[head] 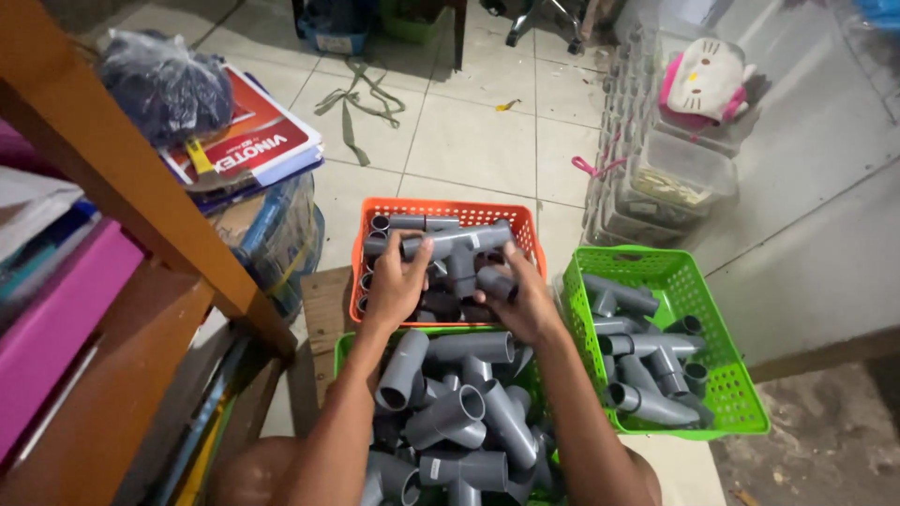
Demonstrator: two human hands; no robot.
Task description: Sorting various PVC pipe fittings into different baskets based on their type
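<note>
A grey plastic T-shaped pipe fitting (457,245) is gripped at one end by the curled fingers of the left hand (398,281), while the right hand (516,290) is closed around a second grey fitting (494,281). Both are held above the orange slotted plastic basket (445,212). Green slotted baskets (670,272) of like fittings are seen beside and below.

We have open tiled floor (469,141) beyond the orange basket (441,214), with only a loose strap (361,103) lying there. To our left the wooden shelf frame (122,178) and a stack of books (248,145) block passage. On the right, the green basket (675,272) sits close, and stacked clear boxes (656,178) wall off that side. Grey pipe fittings (459,412) fill the near basket under our forearms
</note>
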